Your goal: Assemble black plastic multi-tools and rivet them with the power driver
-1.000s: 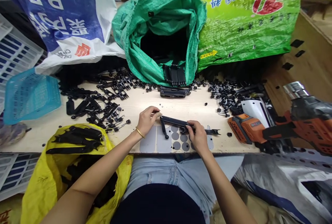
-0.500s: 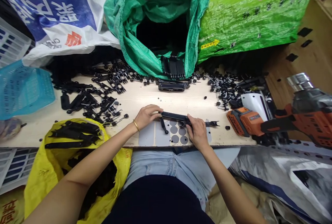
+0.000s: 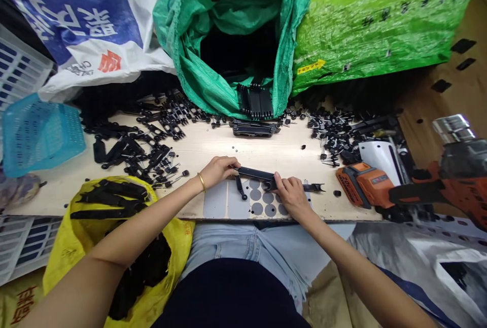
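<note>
A long black plastic bar (image 3: pixel 255 173) lies across the front of the bench, held between my two hands. My left hand (image 3: pixel 219 170), with a gold bangle at the wrist, pinches its left end. The bar's right end is gripped by my right hand (image 3: pixel 292 193), whose fingers partly cover the joint there. Hanging down from the left end is a short black arm with a round knob (image 3: pixel 241 188). A forked black piece (image 3: pixel 314 187) sticks out to the right of my right hand. Beneath lies a grey sheet with round dots (image 3: pixel 256 209).
A green sack (image 3: pixel 182 59) stands behind, with folded black parts (image 3: pixel 255 129) before it. Black links (image 3: pixel 114 150) heap at left, knobbed screws (image 3: pixel 329 130) at right. An orange power drill (image 3: pixel 437 191) lies far right. A yellow bag (image 3: pixel 180 247) hangs at front left.
The camera view has shifted slightly. Both hands keep their hold on the black bar, which stays in nearly the same pose.
</note>
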Motion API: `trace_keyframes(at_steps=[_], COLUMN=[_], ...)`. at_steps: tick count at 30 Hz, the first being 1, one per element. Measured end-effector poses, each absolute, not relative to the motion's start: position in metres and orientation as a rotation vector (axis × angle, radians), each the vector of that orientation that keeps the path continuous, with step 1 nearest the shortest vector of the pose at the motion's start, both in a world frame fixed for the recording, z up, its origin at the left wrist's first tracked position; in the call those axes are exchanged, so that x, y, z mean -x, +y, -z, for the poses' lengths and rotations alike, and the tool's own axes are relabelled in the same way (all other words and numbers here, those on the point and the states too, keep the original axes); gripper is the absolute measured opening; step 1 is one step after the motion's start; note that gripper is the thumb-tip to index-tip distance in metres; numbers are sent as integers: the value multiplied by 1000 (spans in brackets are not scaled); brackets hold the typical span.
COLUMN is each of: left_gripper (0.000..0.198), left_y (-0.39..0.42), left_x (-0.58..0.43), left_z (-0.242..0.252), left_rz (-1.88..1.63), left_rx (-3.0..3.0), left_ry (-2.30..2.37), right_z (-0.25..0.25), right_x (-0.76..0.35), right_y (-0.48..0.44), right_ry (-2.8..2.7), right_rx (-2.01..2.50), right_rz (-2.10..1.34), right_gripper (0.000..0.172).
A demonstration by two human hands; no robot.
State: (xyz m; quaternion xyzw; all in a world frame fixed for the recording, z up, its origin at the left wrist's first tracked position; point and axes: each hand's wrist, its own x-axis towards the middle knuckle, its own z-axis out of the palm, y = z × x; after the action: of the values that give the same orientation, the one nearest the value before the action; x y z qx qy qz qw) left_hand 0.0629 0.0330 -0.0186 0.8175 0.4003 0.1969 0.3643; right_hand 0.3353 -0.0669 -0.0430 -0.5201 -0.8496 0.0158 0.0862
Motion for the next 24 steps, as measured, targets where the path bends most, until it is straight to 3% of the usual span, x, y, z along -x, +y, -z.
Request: trace_keyframes(at_steps=[3,7,9,11,14,17,19,21,24], left_gripper=[18,67,80,74,43,28,39,64,70], left_y=[47,42,24,0,-28,-34,-33,-35,-53], left_x=[-64,-62,-68,-79,-101,-106,-96,-80,-56], left_z=[6,-18,-29,-35,-38,-40,-45,-54,-67], left_rz=[-278,-124,-100,-60,39,169,199,203,50], left_rx=[-2249,-2486,-2644,-2749,-2783,-2747,-2709,-2656,-2395], left_ry=[973,737,637,601,728,743,701,668,556], right_z=[40,31,21,7,-11,-22,-30,-44,-69], right_x=[-340,-339,-330,-315,-295,-295,-304,-314,-315], right_y=[-60,-64,-74,-87,-103,-112,-116,-121,-136], right_ry=[-2557,-2418,-2319,-2280,-2289,-2356,-2463,-2566,-2518], right_rx=[1523,1559,1564,1538,1457,1393,1407,1434,1378], right_rz=[-75,-106,-106,-157,-253,-262,-295,-494,-1153], right_gripper=[41,48,52,55,56,49,33,22,28])
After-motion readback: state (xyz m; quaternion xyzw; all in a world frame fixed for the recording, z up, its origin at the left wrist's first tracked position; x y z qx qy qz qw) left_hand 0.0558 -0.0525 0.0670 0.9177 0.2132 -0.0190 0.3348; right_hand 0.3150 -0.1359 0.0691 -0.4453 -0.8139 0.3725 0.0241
